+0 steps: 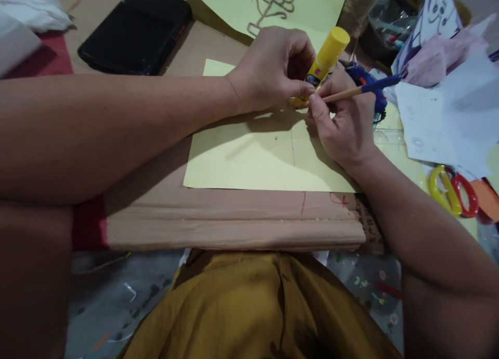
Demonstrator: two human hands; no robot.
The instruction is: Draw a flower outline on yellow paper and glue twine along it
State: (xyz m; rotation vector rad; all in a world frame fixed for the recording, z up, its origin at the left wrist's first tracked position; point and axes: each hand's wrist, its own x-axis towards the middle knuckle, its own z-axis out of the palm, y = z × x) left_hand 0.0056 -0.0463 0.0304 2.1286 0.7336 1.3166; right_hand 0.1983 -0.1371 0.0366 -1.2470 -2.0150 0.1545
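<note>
Solid bright yellow is seen on the glue stick (330, 50), paler yellow on the paper (241, 161). The scissors (454, 191) are done in yellow and red, and a brown flower outline (273, 5) is drawn on another pale yellow sheet (312, 16).

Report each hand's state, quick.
Left hand: closed, fingers gripping the yellow glue stick.
Right hand: closed, pinching the pencil above the yellow paper.
</note>
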